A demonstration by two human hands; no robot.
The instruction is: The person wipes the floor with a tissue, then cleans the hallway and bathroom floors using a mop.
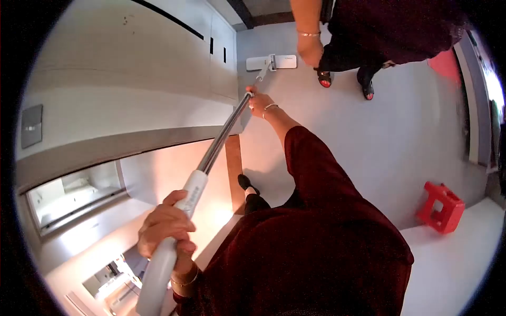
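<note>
A flat mop with a silver pole point(224, 138) and a white handle point(158, 274) slants across the view from lower left to upper middle. My left hand point(167, 224) is wrapped round the white handle. Further along, my right hand point(261, 104) grips the pole near its lower end, the arm stretched forward. Beyond that hand, the white rectangular mop head point(285, 61) lies flat on the grey floor point(327, 131), beside the base of the pale cabinets.
Pale cabinets point(132, 68) line the left side. Another person in dark clothes point(379, 31) stands at the top right in sandals, one hand point(311, 51) hanging down. A red plastic stool point(445, 208) is on the floor at the right. My shoe point(246, 183) shows near the cabinet corner.
</note>
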